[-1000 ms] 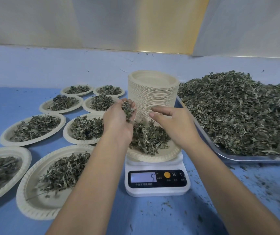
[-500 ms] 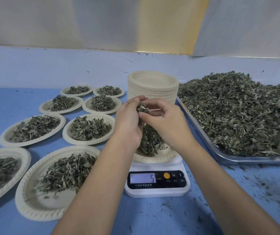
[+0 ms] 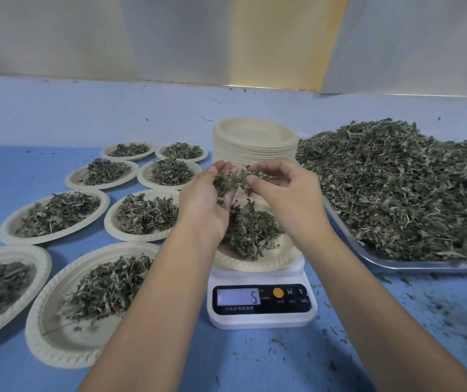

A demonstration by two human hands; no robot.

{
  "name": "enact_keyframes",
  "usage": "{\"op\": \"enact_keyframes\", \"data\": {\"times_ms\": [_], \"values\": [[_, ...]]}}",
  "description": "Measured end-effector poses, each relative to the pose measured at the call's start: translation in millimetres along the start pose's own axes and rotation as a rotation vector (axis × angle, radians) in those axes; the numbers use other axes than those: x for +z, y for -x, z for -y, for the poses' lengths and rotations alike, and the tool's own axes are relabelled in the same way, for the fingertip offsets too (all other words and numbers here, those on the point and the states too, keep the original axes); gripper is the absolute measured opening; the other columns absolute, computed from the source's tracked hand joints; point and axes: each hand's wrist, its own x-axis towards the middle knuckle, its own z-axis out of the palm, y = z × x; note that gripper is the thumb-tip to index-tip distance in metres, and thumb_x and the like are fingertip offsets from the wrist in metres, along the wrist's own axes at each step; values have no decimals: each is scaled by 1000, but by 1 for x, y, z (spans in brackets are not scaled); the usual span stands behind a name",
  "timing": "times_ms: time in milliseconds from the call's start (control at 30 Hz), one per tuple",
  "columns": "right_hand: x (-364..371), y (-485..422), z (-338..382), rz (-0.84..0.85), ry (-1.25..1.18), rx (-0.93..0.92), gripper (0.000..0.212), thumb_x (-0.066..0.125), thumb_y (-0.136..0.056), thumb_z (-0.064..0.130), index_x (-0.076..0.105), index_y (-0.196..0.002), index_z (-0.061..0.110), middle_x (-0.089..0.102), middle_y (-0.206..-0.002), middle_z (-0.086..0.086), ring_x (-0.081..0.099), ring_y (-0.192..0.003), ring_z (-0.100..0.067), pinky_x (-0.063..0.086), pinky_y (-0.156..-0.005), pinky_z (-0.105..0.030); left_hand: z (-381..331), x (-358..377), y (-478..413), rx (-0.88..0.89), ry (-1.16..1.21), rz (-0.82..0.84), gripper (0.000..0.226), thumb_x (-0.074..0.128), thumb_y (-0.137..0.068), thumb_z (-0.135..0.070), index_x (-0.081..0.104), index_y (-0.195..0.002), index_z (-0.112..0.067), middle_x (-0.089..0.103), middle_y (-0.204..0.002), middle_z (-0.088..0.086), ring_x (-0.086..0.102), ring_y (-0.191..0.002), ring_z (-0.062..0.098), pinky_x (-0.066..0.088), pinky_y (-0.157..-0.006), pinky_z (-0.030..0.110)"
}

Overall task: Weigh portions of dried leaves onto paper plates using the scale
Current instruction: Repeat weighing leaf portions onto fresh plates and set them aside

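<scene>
Scale [image 3: 260,306]: white, on the blue table [image 3: 170,363], display reads 5.

Paper plate [image 3: 254,265]: seated on the scale, carrying a mound of dried leaves [image 3: 252,230].

Left hand [image 3: 201,205]: raised above that plate, fingers curled into a cup around a clump of dried leaves [image 3: 232,181].

Right hand [image 3: 286,199]: also above the plate, thumb and fingertips pinching the same clump at its right end.

Stack of unused plates [image 3: 254,142]: directly behind the scale.

Metal tray [image 3: 396,265]: right of the scale, bearing the bulk heap of leaves [image 3: 410,188].

Filled plates [image 3: 43,329]: eight, in paired rows left of the scale, each holding a portion.

Loose leaf fragments [image 3: 424,301]: scattered on the table right of the scale.
</scene>
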Motion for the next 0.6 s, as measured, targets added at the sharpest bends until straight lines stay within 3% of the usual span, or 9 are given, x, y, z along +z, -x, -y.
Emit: {"op": "enact_keyframes", "data": {"times_ms": [167,600], "values": [[-9,-5,1,-56,-45,25,15,75,-79,10,68,-81,24,70,-83,6,69,-84,-18,56,-86,-40,-4,-2,-2,-40,84,-17,25,41,-101,-11,59,-84,-4,64,-82,8,65,-66,12,57,-65,24],[-16,-7,-1,-102,-62,64,11,74,-80,11,69,-88,17,71,-90,0,68,-86,-15,55,-88,-40,-8,-7,-3,-44,106,-38,24,42,-101,-12,60,-86,-3,65,-89,9,66,-75,15,58,-70,27]]}}
